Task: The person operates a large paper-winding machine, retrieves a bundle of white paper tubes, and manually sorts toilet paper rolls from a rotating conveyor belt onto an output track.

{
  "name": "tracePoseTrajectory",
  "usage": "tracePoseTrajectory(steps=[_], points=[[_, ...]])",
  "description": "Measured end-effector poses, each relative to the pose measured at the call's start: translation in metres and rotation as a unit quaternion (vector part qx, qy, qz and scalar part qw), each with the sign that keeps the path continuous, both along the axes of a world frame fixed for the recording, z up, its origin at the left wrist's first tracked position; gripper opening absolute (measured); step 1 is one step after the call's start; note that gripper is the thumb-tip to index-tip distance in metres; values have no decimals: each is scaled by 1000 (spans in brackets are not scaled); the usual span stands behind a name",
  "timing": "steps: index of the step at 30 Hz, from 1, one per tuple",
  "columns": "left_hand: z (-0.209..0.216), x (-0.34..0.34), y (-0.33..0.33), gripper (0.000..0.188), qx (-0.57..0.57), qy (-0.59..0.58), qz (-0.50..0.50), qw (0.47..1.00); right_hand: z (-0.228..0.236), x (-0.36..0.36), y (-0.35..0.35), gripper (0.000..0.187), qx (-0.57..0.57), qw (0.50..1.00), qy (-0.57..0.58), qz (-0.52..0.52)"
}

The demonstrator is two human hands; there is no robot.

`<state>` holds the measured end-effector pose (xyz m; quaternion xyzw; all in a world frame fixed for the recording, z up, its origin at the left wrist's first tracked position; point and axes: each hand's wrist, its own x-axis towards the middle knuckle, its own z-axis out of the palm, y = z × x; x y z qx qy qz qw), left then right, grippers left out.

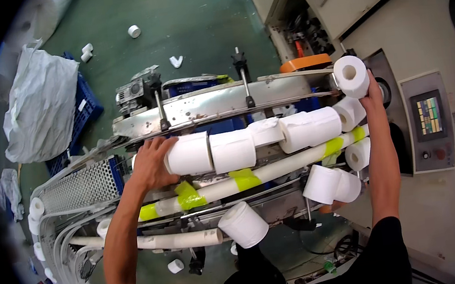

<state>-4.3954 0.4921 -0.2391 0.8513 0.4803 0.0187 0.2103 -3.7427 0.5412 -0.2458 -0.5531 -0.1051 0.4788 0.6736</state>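
Note:
My left hand curls around the left end of a white toilet roll, the leftmost large one in a row lying along a conveyor. Beside it lie a second roll, a narrower piece and a longer roll. At the right, my right hand grips another toilet roll from its right side, its cardboard core facing up. My right fingers are partly hidden behind that roll. Below my right hand, more rolls sit near the machine end.
A white tube with yellow tape runs along the conveyor's near side. Loose rolls lie on the near edge. A machine cabinet with a control panel stands right. A white sack rests on a blue crate left.

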Motion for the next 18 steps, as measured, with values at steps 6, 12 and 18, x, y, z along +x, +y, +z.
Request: tracePoseTrajectory(steps=[6,12,18], points=[[11,-61,10,98,-24,50,64,996,21,-89,-56,38,6,992,6,128],[40,61,-14,106,-26,-131,7,991,37,-97,-147,40,59,987,134,72],[-9,201,10,86,-71,-17,-7,997,68,-166,-210,44,-89,985,126,80]])
